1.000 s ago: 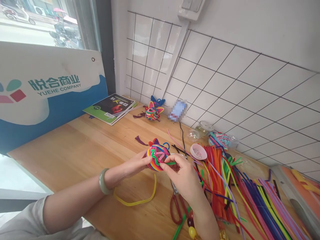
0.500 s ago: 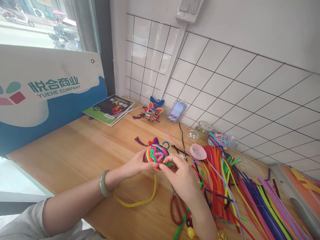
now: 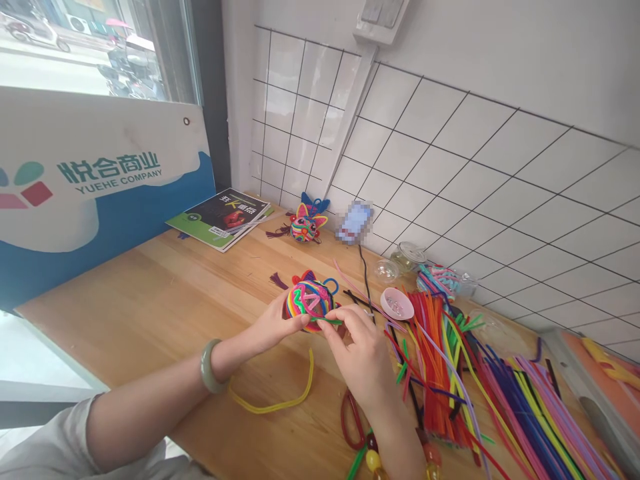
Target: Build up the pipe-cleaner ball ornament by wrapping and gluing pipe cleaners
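My left hand (image 3: pixel 278 321), with a pale green bangle (image 3: pixel 210 367) on its wrist, is closed around the left side of a round, striped pipe-cleaner ornament (image 3: pixel 300 307). Pink and green zigzags cross the ball's front; a purple tassel and a blue loop stick out behind it. At the ball's lower right, the thumb and index finger of my right hand (image 3: pixel 361 347) pinch a green pipe cleaner (image 3: pixel 334 321). Below my hands a bent yellow pipe cleaner (image 3: pixel 280 407) lies on the table. Red-handled scissors (image 3: pixel 354 427) are partly hidden beside my right forearm.
Another animal-like ornament (image 3: pixel 306 225) sits near the wall, with a blurred phone (image 3: pixel 355 223) beside it. Booklets (image 3: pixel 220 220) lie at the back left. A pink bowl (image 3: pixel 397 305) holds small beads. Many loose pipe cleaners (image 3: pixel 530 400) spread over the right side.
The ornament has shifted slightly left and turned a little in my left hand. More of the green pipe cleaner shows across its lower front, and my right hand has moved slightly.
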`<state>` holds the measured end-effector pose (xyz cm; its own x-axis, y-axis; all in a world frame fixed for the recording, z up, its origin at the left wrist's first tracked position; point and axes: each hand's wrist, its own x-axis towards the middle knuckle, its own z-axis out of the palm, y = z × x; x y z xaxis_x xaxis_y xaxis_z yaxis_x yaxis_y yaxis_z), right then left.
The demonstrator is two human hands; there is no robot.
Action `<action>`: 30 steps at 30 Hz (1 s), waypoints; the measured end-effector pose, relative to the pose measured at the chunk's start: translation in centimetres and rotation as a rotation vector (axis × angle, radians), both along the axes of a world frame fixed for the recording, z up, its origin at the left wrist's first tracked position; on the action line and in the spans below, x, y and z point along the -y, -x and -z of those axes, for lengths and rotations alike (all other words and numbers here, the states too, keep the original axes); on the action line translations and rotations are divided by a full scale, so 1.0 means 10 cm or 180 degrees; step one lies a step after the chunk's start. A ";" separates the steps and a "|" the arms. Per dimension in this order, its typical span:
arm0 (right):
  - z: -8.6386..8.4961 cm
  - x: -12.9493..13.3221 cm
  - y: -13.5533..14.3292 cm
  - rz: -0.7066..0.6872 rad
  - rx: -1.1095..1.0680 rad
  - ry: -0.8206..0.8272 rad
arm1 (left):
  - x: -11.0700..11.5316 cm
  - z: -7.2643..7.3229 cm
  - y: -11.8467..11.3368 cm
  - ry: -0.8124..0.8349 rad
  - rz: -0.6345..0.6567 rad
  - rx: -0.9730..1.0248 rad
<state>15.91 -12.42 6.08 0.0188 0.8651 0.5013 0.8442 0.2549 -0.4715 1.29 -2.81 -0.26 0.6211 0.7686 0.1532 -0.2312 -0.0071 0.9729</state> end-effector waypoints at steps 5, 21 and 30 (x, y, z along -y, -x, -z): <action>0.04 -0.01 0.03 0.0067 0.0250 -0.0202 | 0.00 -0.01 0.00 0.0028 -0.0117 -0.0011; 0.08 -0.02 0.03 0.0123 0.0227 -0.0116 | -0.01 -0.01 -0.02 0.0020 -0.0034 -0.0030; 0.11 -0.04 0.05 0.0113 0.0237 -0.0117 | 0.01 0.00 -0.04 0.0136 -0.0053 0.0046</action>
